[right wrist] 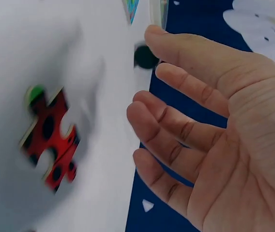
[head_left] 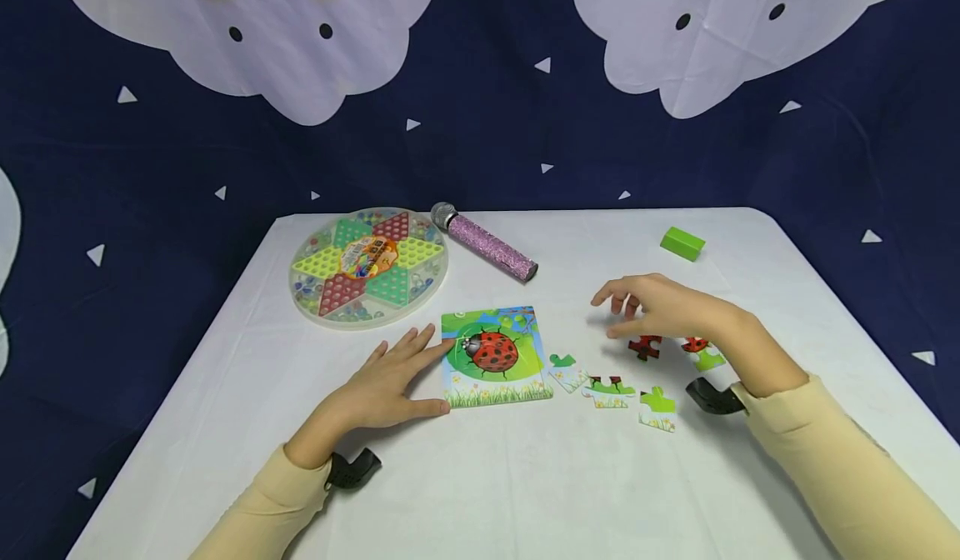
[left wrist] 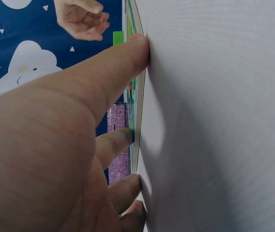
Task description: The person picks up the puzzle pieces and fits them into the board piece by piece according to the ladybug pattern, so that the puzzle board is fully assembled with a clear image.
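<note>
Ladybird puzzle board (head_left: 495, 358), square, lies flat near the middle of the white bench (head_left: 525, 477), its picture of a red ladybird on green facing up. Left hand (head_left: 390, 385) rests flat on the bench with fingers straight and spread, fingertips touching the board's left edge; the left wrist view shows the fingertips (left wrist: 140, 46) pressed against that edge. Right hand (head_left: 660, 306) hovers above the bench to the right of the board, fingers loosely curved and apart, palm open, holding nothing. Beneath it lies a red spotted puzzle piece (head_left: 645, 346), also seen, blurred, on the bench in the right wrist view. Further loose pieces: one red and green (head_left: 699, 350) by the right wrist, three green and white (head_left: 609, 392) in a row just right of the board. Behind the board stand a round Chinese checkers set (head_left: 369, 264) with marbles, a glittery pink toy microphone (head_left: 487, 243) just beside it, and a green block (head_left: 682, 242) at the far right.
</note>
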Demonstrator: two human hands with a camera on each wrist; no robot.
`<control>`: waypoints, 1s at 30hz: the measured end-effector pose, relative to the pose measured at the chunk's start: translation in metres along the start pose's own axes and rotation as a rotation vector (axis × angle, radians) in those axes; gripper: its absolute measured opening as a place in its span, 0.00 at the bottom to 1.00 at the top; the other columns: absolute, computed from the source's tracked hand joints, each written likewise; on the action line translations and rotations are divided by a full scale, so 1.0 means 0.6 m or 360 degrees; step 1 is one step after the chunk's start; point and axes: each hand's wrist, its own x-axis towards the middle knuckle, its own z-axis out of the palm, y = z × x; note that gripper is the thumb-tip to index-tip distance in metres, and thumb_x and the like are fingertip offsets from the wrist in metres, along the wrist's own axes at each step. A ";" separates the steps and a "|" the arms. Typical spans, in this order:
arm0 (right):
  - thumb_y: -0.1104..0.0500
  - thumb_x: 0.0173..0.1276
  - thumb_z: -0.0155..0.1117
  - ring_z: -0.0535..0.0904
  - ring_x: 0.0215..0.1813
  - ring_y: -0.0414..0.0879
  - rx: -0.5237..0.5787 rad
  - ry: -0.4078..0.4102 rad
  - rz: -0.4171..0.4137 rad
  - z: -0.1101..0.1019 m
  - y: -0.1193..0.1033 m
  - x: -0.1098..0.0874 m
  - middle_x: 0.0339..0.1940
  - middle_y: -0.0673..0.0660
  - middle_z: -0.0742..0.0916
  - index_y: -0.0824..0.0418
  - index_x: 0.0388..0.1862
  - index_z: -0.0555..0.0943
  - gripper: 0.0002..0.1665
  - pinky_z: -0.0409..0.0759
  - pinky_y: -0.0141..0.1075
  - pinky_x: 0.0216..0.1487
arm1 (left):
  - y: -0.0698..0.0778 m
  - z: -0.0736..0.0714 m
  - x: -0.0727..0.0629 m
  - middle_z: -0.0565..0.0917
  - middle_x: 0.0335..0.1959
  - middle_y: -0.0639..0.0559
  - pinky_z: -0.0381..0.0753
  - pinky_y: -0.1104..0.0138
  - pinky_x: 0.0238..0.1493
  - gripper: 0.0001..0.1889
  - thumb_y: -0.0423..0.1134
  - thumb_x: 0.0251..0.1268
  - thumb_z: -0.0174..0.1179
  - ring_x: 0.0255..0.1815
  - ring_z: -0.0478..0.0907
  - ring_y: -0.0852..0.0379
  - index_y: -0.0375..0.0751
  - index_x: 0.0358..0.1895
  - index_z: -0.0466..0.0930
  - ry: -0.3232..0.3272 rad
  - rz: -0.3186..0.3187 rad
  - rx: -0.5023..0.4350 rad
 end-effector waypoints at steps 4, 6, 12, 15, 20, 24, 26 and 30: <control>0.49 0.68 0.80 0.83 0.44 0.42 0.0025 -0.0019 0.0116 0.000 0.017 -0.019 0.51 0.55 0.87 0.54 0.68 0.83 0.31 0.82 0.38 0.42 | -0.001 0.001 -0.001 0.50 0.91 0.42 0.42 0.27 0.84 0.47 0.64 0.69 0.68 0.91 0.44 0.34 0.58 0.87 0.58 0.0003 0.0002 0.0001; 0.49 0.65 0.82 0.81 0.42 0.43 0.0027 -0.0035 0.0163 0.000 0.023 -0.027 0.49 0.54 0.87 0.55 0.68 0.83 0.34 0.81 0.37 0.40 | -0.002 0.001 0.000 0.50 0.91 0.43 0.41 0.28 0.84 0.47 0.63 0.69 0.69 0.91 0.44 0.34 0.58 0.87 0.58 0.0000 -0.0002 0.0002; 0.50 0.58 0.86 0.77 0.38 0.43 -0.0010 -0.0085 0.0236 0.002 0.044 -0.043 0.47 0.54 0.87 0.59 0.69 0.82 0.41 0.76 0.38 0.44 | -0.001 -0.001 0.000 0.49 0.91 0.43 0.41 0.28 0.85 0.47 0.64 0.69 0.68 0.91 0.44 0.35 0.59 0.87 0.58 -0.0009 -0.0006 0.0003; 0.50 0.57 0.87 0.77 0.40 0.43 0.0005 -0.0109 0.0257 0.006 0.050 -0.044 0.47 0.54 0.86 0.59 0.69 0.81 0.42 0.76 0.39 0.45 | -0.001 -0.001 0.001 0.49 0.91 0.44 0.40 0.28 0.85 0.47 0.64 0.70 0.68 0.92 0.43 0.35 0.59 0.87 0.58 -0.0014 -0.0008 -0.0001; 0.51 0.56 0.87 0.78 0.39 0.43 0.0045 -0.0116 0.0268 0.012 0.057 -0.048 0.46 0.55 0.85 0.60 0.69 0.81 0.43 0.76 0.38 0.43 | 0.001 -0.002 0.005 0.49 0.91 0.43 0.39 0.28 0.85 0.47 0.64 0.70 0.68 0.92 0.42 0.35 0.58 0.88 0.57 -0.0028 0.0001 -0.0002; 0.54 0.56 0.86 0.77 0.39 0.43 0.0060 -0.0113 0.0251 0.013 0.059 -0.047 0.45 0.55 0.84 0.60 0.69 0.81 0.42 0.76 0.37 0.42 | 0.001 -0.001 0.006 0.49 0.91 0.43 0.40 0.28 0.85 0.47 0.64 0.70 0.68 0.91 0.43 0.34 0.58 0.88 0.57 -0.0024 0.0002 0.0006; 0.55 0.57 0.86 0.77 0.39 0.43 0.0058 -0.0114 0.0238 0.013 0.060 -0.045 0.45 0.55 0.85 0.60 0.69 0.81 0.41 0.76 0.37 0.42 | 0.000 -0.001 0.005 0.49 0.91 0.44 0.39 0.29 0.85 0.48 0.64 0.70 0.68 0.92 0.42 0.36 0.59 0.88 0.57 -0.0028 -0.0012 0.0009; 0.56 0.58 0.86 0.78 0.40 0.43 0.0063 -0.0114 0.0223 0.013 0.062 -0.040 0.44 0.54 0.85 0.59 0.68 0.82 0.38 0.77 0.36 0.41 | -0.002 0.001 0.002 0.48 0.91 0.45 0.39 0.30 0.86 0.48 0.65 0.69 0.68 0.92 0.42 0.37 0.60 0.88 0.57 -0.0022 -0.0022 0.0011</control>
